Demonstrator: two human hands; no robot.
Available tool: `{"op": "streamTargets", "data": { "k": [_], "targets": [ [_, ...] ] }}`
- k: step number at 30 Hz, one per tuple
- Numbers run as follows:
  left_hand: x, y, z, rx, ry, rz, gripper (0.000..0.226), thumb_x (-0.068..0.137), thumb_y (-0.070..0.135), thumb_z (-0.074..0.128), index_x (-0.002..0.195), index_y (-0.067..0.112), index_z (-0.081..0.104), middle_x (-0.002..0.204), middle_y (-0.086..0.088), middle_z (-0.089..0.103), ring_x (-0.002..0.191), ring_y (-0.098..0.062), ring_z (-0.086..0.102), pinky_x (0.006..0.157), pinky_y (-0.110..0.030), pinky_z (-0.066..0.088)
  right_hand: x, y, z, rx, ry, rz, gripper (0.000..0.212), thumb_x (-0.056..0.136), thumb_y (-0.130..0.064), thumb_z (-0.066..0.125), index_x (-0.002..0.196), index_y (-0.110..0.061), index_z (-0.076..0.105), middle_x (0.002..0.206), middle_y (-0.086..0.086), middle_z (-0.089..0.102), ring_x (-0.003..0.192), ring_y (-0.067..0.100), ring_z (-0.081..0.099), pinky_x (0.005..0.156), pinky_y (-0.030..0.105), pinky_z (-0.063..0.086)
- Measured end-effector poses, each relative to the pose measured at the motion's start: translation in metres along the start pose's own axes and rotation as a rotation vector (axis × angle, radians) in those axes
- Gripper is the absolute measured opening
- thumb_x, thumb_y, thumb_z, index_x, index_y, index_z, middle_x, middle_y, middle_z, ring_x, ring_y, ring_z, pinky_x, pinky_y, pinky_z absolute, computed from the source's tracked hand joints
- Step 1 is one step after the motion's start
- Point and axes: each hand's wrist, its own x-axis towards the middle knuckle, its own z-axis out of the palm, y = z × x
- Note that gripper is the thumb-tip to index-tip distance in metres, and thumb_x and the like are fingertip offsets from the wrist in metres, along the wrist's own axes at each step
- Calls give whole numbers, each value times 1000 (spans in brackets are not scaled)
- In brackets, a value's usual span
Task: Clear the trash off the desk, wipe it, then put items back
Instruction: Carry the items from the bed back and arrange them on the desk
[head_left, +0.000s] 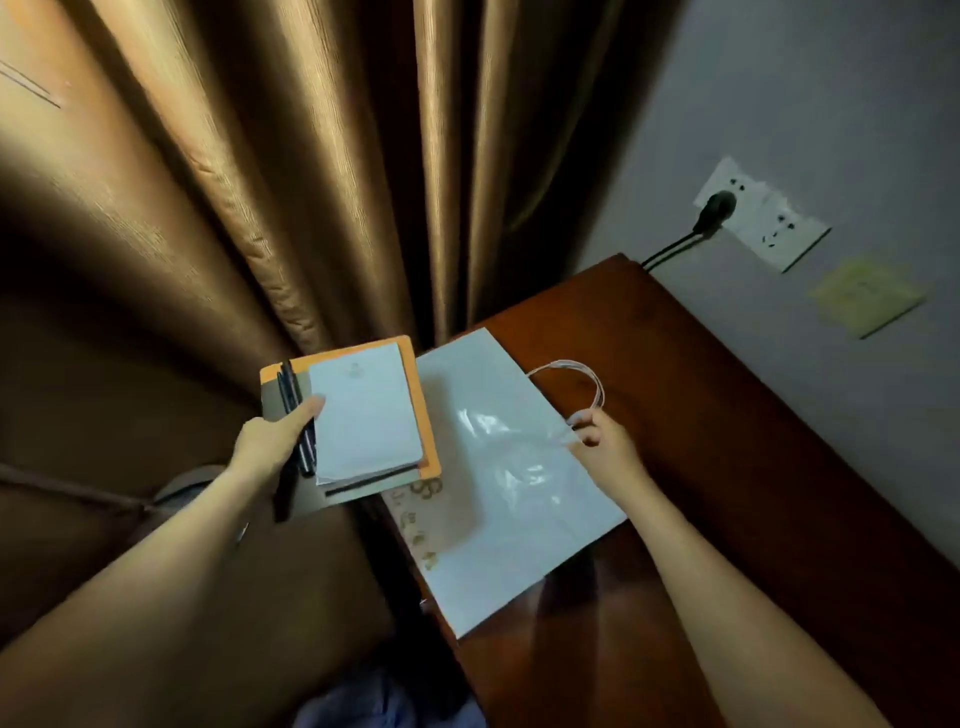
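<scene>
Desk (727, 415), a dark red-brown wooden top, fills the lower right of the head view from about 3 to 6 o'clock, and it still carries a white paper bag, so the step in hand looks like clearing things off ahead of the wipe.

At 9 o'clock of centre, off the desk's left edge and in front of the brown curtain (322, 156), the left hand (270, 441) grips a stack of stationery (358, 415): an orange folder, a grey pad, a white notepad on top, with the thumb pressed across two dark pens (298, 415). The stack is held in the air, clear of the desk.

At centre, the paper bag (509, 493) lies flat on the desk, its lower left part hanging past the edge. The right hand (597, 441) pinches the bag at the base of its white cord handle (576, 379), fingers curled round it.

The next move probably calls for lifting the bag away by that handle; being flat and light, it may swing or catch the held stack just beside it.

At 2 o'clock, a wall socket (763, 218) holds a black plug (714, 208) whose cable drops behind the desk's far corner; a yellow sticky note (867, 296) sits on the wall at 3 o'clock.
</scene>
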Motion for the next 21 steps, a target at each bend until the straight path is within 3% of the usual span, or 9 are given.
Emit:
{"op": "streamTargets", "data": {
  "k": [4, 8, 10, 14, 18, 21],
  "targets": [
    [-6, -5, 35, 53, -82, 9, 39, 81, 33, 72, 99, 2, 58, 95, -14, 63, 81, -27, 60, 74, -33, 45, 17, 16, -11, -77, 82, 2, 24, 90, -1, 52, 100, -22, 54, 91, 2, 60, 80, 22, 58, 63, 28, 46],
    [-7, -10, 63, 96, -157, 20, 35, 81, 33, 72, 93, 3, 59, 92, -12, 63, 70, -18, 59, 64, -29, 45, 21, 26, -17, -89, 153, 42, 24, 92, 0, 49, 103, -20, 53, 84, -4, 55, 74, 14, 54, 58, 23, 43],
    [-5, -10, 73, 114, -188, 11, 35, 81, 33, 73, 95, 4, 59, 91, -10, 64, 72, -19, 60, 68, -31, 46, 23, 31, -19, -96, 181, 47, 24, 91, 1, 49, 104, -19, 54, 83, -4, 55, 75, 16, 55, 58, 24, 41],
    [4, -4, 84, 123, -229, -1, 56, 74, 42, 77, 110, 2, 60, 96, -13, 69, 84, -29, 67, 77, -39, 55, 33, 34, -25, -109, 225, 69, 27, 91, 3, 47, 110, -13, 57, 89, 0, 56, 79, 19, 54, 66, 26, 40],
    [8, 3, 102, 147, -268, 34, 37, 79, 38, 73, 98, 9, 58, 87, -9, 67, 77, -24, 65, 62, -30, 49, 47, 34, -30, -132, 235, 85, 29, 91, 5, 45, 112, -12, 57, 93, 3, 57, 84, 23, 57, 70, 30, 44],
    [8, 6, 115, 171, -294, 53, 29, 80, 36, 72, 88, 12, 57, 83, -7, 65, 75, -22, 63, 61, -29, 47, 57, 35, -28, -147, 220, 91, 31, 91, 5, 45, 113, -12, 57, 94, 1, 56, 88, 23, 58, 73, 32, 48]
  ]
}}
